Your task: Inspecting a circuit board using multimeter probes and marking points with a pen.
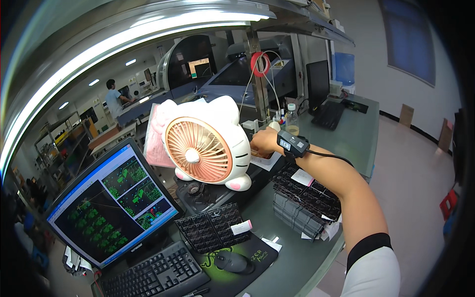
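Pale lettering (259, 255) stands on the monitor bezel (137, 246) and mouse pad (261, 266)

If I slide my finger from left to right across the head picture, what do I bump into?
Lit computer screen → white-and-pink cat-shaped fan → person's right hand → clear bottle → far black keyboard → red thing near the floor.

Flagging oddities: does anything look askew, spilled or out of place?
One black gridded panel sits tilted by the keyboard and mouse, apart from the stacked panels, so perhaps stray. No spill shows.
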Demonstrator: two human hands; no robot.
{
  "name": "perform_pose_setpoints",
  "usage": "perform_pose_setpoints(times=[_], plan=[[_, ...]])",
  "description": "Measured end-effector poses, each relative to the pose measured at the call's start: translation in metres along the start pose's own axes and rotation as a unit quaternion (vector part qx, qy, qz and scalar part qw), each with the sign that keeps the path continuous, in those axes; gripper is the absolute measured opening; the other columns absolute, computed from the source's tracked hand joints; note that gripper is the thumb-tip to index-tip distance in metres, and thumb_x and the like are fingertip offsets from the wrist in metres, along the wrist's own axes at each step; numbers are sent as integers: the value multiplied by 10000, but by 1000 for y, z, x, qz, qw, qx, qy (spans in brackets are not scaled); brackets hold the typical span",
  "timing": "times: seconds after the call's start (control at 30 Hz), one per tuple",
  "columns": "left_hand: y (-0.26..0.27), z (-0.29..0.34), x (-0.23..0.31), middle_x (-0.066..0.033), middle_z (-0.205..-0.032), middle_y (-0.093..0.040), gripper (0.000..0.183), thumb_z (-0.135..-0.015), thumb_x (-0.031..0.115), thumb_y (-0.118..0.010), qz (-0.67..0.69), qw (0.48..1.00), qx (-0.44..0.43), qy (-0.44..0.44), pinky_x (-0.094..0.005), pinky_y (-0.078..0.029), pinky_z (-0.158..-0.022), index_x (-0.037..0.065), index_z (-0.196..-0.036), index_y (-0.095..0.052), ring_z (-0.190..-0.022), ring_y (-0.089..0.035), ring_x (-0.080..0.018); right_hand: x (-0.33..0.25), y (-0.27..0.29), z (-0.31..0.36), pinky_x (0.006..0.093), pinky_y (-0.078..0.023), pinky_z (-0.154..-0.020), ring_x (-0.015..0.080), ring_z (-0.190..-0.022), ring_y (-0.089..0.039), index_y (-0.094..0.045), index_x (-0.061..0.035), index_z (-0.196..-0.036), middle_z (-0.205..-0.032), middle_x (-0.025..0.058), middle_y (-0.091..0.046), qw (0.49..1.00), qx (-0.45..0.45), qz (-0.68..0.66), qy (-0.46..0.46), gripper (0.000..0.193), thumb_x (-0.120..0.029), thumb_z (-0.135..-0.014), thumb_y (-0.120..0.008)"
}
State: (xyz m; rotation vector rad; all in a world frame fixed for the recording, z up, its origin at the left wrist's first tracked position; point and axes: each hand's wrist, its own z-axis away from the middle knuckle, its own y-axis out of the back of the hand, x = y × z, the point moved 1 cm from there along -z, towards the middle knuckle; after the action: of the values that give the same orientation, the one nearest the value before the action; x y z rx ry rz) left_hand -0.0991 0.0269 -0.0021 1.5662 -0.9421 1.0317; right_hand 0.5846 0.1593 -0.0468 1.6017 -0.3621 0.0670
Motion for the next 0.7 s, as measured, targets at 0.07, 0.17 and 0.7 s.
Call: perform_pose_setpoints(times=[0.07, 0.17, 0.7], plan=[[2, -1, -3, 98, -651, -345, 180, -1005, 287, -501, 3, 1000, -7, 0, -171, -182, -456, 119, -992, -563, -509, -269, 3, -1, 2, -1, 459, -462, -818, 276, -930, -677, -724, -134, -972, -946, 73, -713, 1000, -11, 8, -2, 221, -267, -812, -648], [3, -1, -8, 99, -638, -336, 181, -1008, 289, -493, -9, 1000, -6, -9, -172, -181, -451, 123, -982, -559, -504, -265, 4, -6, 7, 2, 464, -473, -822, 281, -924, -675, -719, -175, -967, -946, 82, -711, 1000, -7, -6, -8, 192, -256, -821, -625], [2, -3, -11, 98, -651, -331, 172, -1014, 279, -487, 12, 999, -33, -12, -169, -192, -458, 124, -1005, -562, -509, -264, 7, -6, 22, 18, 378, -526, -757, 257, -906, -679, -680, -161, -915, -901, 59, -702, 998, 4, -65, 9, 139, -155, -791, -617]])
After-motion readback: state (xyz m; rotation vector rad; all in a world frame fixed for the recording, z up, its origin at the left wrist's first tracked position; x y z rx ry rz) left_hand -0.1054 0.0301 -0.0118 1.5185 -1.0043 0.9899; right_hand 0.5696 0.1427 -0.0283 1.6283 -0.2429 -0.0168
